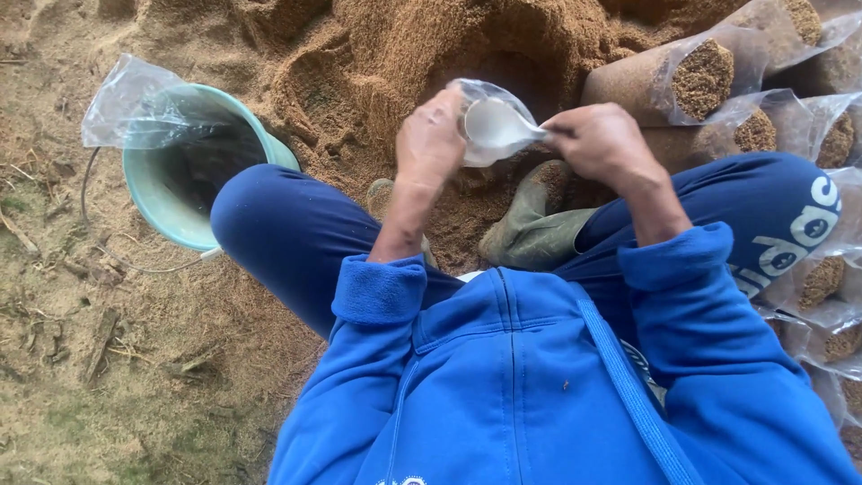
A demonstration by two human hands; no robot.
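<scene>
My left hand (431,139) and my right hand (600,139) together hold a clear plastic bag (492,124) in front of my knees, each gripping one side of its mouth. The bag looks pale and hangs over a mound of brown sawdust (422,45). Blue sleeves cover both forearms, and my blue-clad legs are bent beneath the hands. A muddy green boot (530,224) shows between my knees.
A pale green bucket (162,193) stands at my left knee with clear plastic bags (126,108) draped over its rim. Several filled plastic bags of sawdust (691,76) lie stacked at the right. Loose sawdust and twigs cover the ground at left.
</scene>
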